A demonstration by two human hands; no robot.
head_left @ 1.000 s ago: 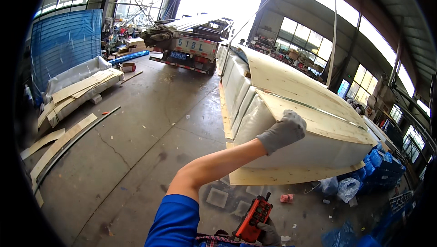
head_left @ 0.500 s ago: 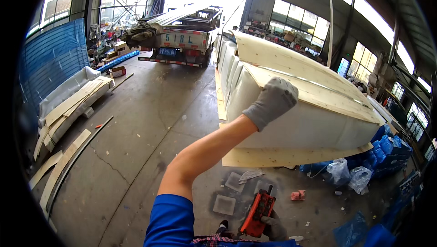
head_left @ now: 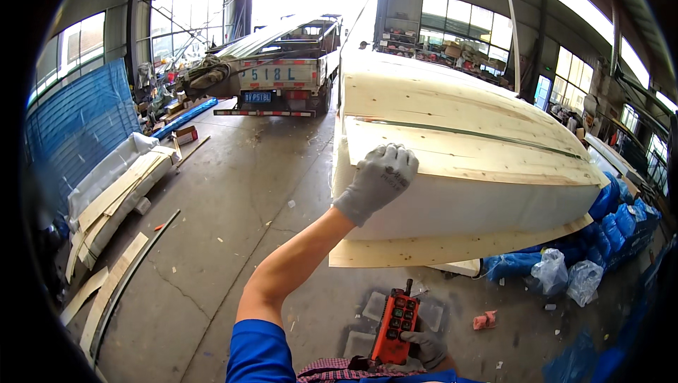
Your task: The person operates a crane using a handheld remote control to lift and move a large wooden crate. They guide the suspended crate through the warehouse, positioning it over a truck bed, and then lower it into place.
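Observation:
My left hand (head_left: 381,179), in a grey glove, is closed at the near left edge of a pale wooden board (head_left: 480,150), its bent fingers curled over the edge. The board lies on top of a large block wrapped in white (head_left: 466,210). Another wooden board (head_left: 452,245) sticks out beneath the block. Down near my body, my gloved right hand (head_left: 426,349) holds a red remote control (head_left: 397,326) with black buttons and a short black antenna, the thumb beside the buttons. A dark green strap (head_left: 466,129) runs across the top boards.
A flatbed truck (head_left: 275,75) stands at the far doorway. Wood strips (head_left: 120,291) and a wrapped bundle (head_left: 152,192) lie on the left. Blue wrapped packs (head_left: 628,231) and clear plastic bags (head_left: 551,272) sit at the right. A lifting strap (head_left: 510,30) rises behind the block.
My left hand has moved left and down to the board's near edge. The top boards sit more evenly on the block. The remote in my right hand has turned more upright.

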